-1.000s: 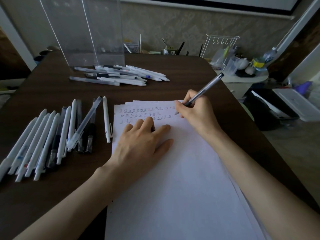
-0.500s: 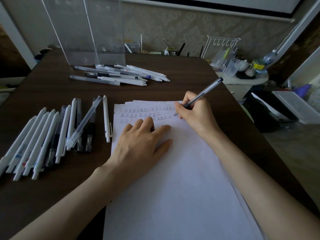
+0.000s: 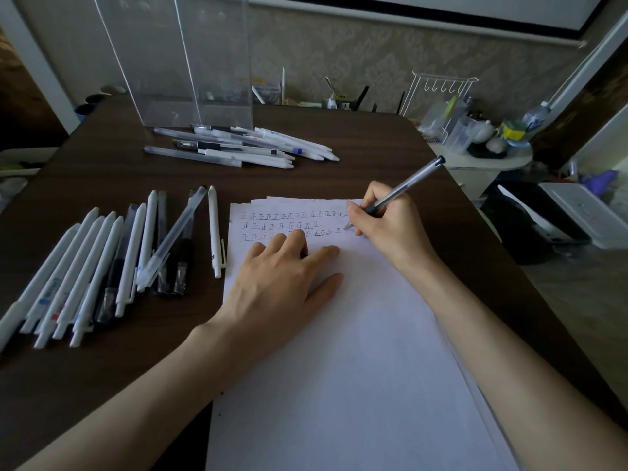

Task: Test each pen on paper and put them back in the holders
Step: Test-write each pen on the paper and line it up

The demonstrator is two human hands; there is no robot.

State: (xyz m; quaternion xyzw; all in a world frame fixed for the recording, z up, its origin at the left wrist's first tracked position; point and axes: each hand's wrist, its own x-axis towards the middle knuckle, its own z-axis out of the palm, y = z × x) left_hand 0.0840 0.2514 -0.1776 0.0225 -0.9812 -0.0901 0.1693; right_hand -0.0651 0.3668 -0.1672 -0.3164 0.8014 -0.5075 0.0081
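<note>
Mid-test, our right grip point(image 3: 387, 226) pinched the slim translucent grey pen point(image 3: 411, 181), tip on the white paper sheet point(image 3: 339, 368) beneath; our left grip point(image 3: 282, 280) lay spread alongside. Next, we judged: the clear acrylic holders point(image 3: 190, 62) beyond.

Three rows of handwritten 正 characters, black and red, on the paper point(image 3: 339, 334)
</note>
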